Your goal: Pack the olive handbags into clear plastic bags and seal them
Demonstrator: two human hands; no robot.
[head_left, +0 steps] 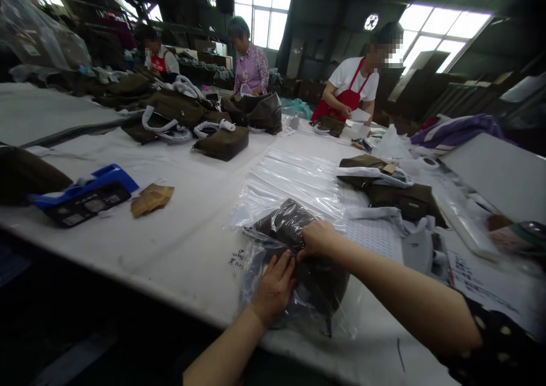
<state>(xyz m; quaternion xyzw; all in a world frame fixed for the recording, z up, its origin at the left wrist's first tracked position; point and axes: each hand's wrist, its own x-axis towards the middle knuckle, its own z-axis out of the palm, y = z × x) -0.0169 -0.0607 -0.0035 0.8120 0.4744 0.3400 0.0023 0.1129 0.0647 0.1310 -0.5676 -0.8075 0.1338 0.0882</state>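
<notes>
A dark olive handbag (321, 281) lies at the front of the white table, wrapped in a clear plastic bag (258, 261). Flat on its near left side rests my left hand (275, 286), fingers stretched out over the plastic. My right hand (319, 239) is closed at the handbag's upper part, its fingers curled down; they appear to grip the plastic-covered bag, though the fingertips are partly hidden. Beyond the hands, clear plastic sheets (294, 175) lie flat under the far end of the handbag.
More olive handbags (224, 142) with white-wrapped handles lie across the table (191, 261). At left are a blue tape dispenser (91, 195) and brown paper pieces (152, 199). To the right lies another handbag (405, 198). Several people work behind the table, one in a red apron (347, 93).
</notes>
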